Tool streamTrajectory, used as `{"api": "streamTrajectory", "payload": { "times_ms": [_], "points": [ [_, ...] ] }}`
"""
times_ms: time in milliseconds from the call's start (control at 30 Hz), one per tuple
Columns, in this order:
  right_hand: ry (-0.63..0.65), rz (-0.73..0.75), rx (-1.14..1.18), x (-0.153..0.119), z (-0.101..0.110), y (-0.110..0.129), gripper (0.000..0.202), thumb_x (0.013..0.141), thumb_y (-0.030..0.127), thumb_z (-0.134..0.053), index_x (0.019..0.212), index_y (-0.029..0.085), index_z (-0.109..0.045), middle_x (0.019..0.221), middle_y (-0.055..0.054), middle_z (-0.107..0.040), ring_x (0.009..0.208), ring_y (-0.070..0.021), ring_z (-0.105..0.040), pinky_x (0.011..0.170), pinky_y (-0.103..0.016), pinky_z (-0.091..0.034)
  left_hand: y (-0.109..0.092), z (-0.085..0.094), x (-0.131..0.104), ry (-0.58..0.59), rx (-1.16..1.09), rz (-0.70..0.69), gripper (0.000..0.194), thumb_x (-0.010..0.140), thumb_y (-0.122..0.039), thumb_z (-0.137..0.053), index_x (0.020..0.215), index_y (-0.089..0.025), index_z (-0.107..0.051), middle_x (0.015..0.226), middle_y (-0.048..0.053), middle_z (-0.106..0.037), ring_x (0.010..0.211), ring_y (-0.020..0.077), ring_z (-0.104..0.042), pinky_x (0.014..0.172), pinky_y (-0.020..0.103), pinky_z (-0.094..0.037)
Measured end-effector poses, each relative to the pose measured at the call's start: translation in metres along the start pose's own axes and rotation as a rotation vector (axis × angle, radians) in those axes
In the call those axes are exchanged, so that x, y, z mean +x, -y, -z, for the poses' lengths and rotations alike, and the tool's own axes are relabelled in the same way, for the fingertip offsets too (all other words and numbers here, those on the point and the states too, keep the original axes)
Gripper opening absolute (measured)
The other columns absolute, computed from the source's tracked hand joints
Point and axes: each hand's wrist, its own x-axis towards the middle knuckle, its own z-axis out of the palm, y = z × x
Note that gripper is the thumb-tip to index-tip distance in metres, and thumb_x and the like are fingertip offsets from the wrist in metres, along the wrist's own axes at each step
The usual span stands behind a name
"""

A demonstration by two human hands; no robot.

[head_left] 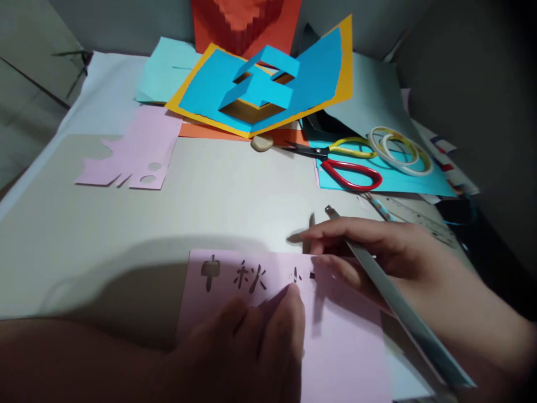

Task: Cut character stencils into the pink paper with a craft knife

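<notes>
Grey walls (126,22) stand behind a pale work surface (218,196). At the upper centre, the blue and yellow card (314,78) stands half open, so its folded strips rise up. The scissors (319,152) and tape rolls (398,151) lie at the upper right, perhaps put aside to give the hands space. A cut pink piece (142,145) lies at the upper left.

The pink sheet (344,347) is at the lower centre, with cut-out characters along its top. The left hand (268,347) rests on it, fingers bent and released, grasping nothing that shows; one fingertip presses beside a small cut, probably so the paper does not slide. The right hand (403,252) has its fingers closed around a long grey tool (390,296), which leans across the hand, maybe for steady control. What its fingertips pinch, I cannot tell.
</notes>
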Motion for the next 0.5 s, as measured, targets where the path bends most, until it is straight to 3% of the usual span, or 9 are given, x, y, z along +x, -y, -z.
{"api": "streamTrajectory", "payload": {
  "times_ms": [167,300,367,500],
  "points": [
    [0.014,0.03,0.032,0.0,0.003,-0.001,0.021,0.086,0.017,-0.071,0.103,0.026,-0.079,0.093,-0.001,-0.082,0.077,-0.0143,-0.078,0.059,-0.016,-0.062,0.004,0.006,0.002,0.146,-0.02,-0.064,0.039,0.098,-0.007,-0.036,0.12,-0.013,-0.068,0.13,0.008,-0.071,0.084,0.0167,-0.073,0.065,0.033,-0.051],
    [0.002,0.112,-0.092,0.001,-0.003,-0.004,0.036,0.078,0.01,-0.076,0.109,0.029,-0.078,0.091,0.002,-0.083,0.073,-0.0129,-0.078,0.062,-0.015,-0.064,0.003,0.005,0.002,-0.019,-0.004,-0.007,0.035,0.096,-0.006,-0.039,0.109,-0.013,-0.071,0.118,0.008,-0.076,0.075,0.0172,-0.072,0.06,0.034,-0.047],
    [0.034,0.135,-0.123,0.0,-0.002,-0.004,0.044,0.074,0.014,-0.083,0.114,0.031,-0.077,0.098,0.002,-0.083,0.078,-0.0158,-0.079,0.07,-0.02,-0.067,0.004,0.007,0.002,0.126,-0.021,-0.053,0.041,0.099,-0.006,-0.033,0.119,-0.015,-0.069,0.125,0.006,-0.073,0.081,0.0162,-0.072,0.063,0.033,-0.05],
    [0.093,0.136,-0.117,-0.003,0.004,-0.003,0.051,0.077,0.017,-0.081,0.123,0.037,-0.073,0.109,0.002,-0.082,0.091,-0.02,-0.08,0.077,-0.027,-0.069,0.007,0.015,0.006,0.174,0.019,-0.105,0.043,0.101,-0.007,-0.031,0.125,-0.015,-0.067,0.129,0.004,-0.071,0.083,0.0144,-0.072,0.066,0.03,-0.052]
  ]
}}
